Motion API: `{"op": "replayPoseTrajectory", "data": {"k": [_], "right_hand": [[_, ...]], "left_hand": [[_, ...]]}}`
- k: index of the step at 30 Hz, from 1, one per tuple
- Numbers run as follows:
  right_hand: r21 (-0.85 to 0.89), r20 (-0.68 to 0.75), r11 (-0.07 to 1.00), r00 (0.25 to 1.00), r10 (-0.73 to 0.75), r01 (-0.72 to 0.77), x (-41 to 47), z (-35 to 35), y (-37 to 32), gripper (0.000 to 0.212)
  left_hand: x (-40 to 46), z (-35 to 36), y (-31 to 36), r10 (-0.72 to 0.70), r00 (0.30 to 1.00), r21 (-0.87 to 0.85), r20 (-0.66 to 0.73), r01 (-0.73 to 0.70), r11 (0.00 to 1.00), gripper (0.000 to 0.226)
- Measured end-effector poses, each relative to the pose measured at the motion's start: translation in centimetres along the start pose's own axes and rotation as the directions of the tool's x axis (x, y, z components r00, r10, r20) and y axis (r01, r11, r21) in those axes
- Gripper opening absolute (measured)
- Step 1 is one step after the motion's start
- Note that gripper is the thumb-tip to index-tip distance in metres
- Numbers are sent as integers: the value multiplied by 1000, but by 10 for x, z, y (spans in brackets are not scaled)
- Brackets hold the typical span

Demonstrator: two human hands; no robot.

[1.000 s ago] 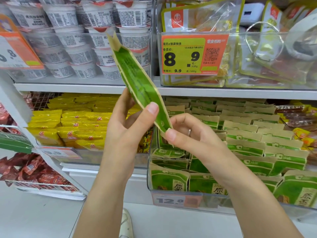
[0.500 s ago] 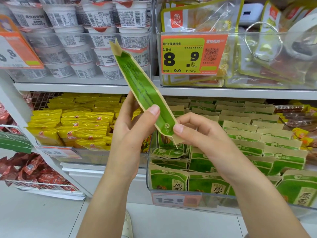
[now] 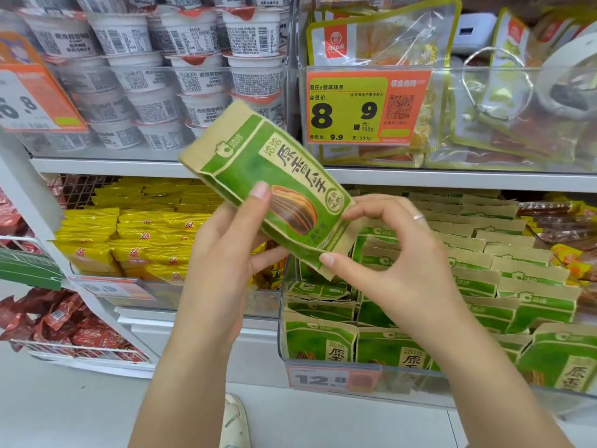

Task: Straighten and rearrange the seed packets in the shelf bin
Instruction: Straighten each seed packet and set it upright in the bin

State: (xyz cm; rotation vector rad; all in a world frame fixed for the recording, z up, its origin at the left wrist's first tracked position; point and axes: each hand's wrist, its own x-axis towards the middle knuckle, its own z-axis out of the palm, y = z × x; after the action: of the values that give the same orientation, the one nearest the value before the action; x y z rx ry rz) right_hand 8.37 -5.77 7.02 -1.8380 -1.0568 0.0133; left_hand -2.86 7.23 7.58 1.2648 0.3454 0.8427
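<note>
Mid-step: one green sunflower seed packet (image 3: 274, 192) is out of the clear shelf bin (image 3: 284, 318), held tilted above the bin's left end, printed face to camera. Left hand (image 3: 223, 253) grips its lower left edge, thumb on the front. Right hand (image 3: 397, 253) pinches the bottom right corner. Hands close together, both on the packet. Next, probably: square it up, then slot it upright into a row below the right hand without knocking neighbours.

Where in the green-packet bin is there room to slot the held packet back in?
The loosest spot is the bin's left column, beneath the held packet, where packets lie slumped and low. The right rows stand tightly packed, as does the front row. Left hand and right hand both grip the packet.
</note>
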Motion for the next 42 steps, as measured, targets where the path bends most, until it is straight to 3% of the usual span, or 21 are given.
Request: {"op": "replayPoseTrajectory", "data": {"k": [3, 6, 9, 15, 22, 26, 27, 30, 32, 34, 37, 40, 42], "right_hand": [[-63, -24, 995, 997, -73, 72, -1, 1, -1, 56], [140, 18, 990, 999, 27, -29, 3, -5, 0, 61], [231, 62, 972, 998, 33, -46, 11, -15, 3, 56], [152, 86, 988, 996, -3, -10, 29, -23, 12, 36], [-167, 255, 981, 957, 136, -95, 35, -12, 23, 34], [-143, 224, 984, 965, 135, -105, 39, -10, 25, 33], [-163, 217, 982, 967, 130, -95, 39, -10, 26, 31], [-314, 222, 945, 961, 163, -88, 40, -8, 30, 20], [-397, 209, 914, 962, 178, -83, 40, -5, 31, 21], [-405, 188, 912, 971, 149, -62, 40, -4, 30, 5], [-443, 189, 895, 971, 148, -50, 40, -4, 26, 9], [-481, 149, 875, 977, 151, -62, 42, -3, 26, 8], [-479, 135, 875, 979, 154, -71, 44, 0, 27, 7]], "left_hand": [[1, -4, 1, 63, 997, 28, -39, -61, 998, 25], [3, -7, 0, 147, 989, 57, -15, -146, 988, 25], [4, -5, -1, 246, 969, 131, 28, -248, 960, 25], [15, 5, -9, 338, 927, 296, 162, -373, 879, 24], [27, -5, -31, 236, 941, 525, 243, -332, 784, 22], [30, -10, -47, 122, 962, 629, 244, -253, 735, 21], [31, -11, -51, 93, 964, 673, 248, -241, 699, 20], [33, -10, -58, 75, 962, 867, 263, -270, 419, 24], [33, -8, -56, 96, 962, 915, 255, -272, 296, 30], [31, -7, -49, 142, 964, 929, 224, -256, 268, 38], [25, -10, -27, 212, 957, 940, 201, -249, 235, 27], [19, -16, -5, 37, 967, 952, 252, -255, 167, 7], [17, -14, 0, -128, 951, 956, 281, -266, 127, 9]]}}
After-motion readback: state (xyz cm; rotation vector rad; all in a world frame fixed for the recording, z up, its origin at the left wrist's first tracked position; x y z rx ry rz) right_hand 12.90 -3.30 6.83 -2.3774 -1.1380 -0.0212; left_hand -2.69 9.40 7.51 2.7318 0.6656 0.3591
